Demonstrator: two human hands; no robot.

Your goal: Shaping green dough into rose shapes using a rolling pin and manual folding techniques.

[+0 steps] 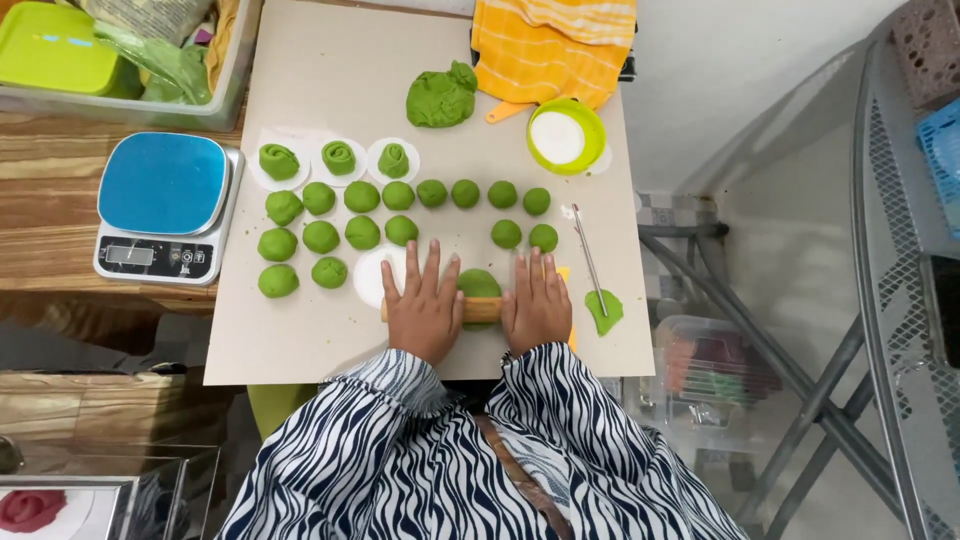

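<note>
Both your hands flat on the rolling pin, green dough underneath.

Your left hand (424,305) and right hand (537,303) lie spread, palms down, on the wooden rolling pin (480,310), which sits across a green dough piece (478,284) on the grey board (330,330). Just beyond the pin are rows of green dough balls (362,231); further up sits a big dough lump (441,97), and a blue-topped scale (165,205) is well off to the pin's left on the bench (40,220).

Green dough balls (361,197), blue-topped scale (166,205), orange striped cloth (552,45), black-and-white zebra-striped sleeves (480,450), beige board (330,70).
</note>
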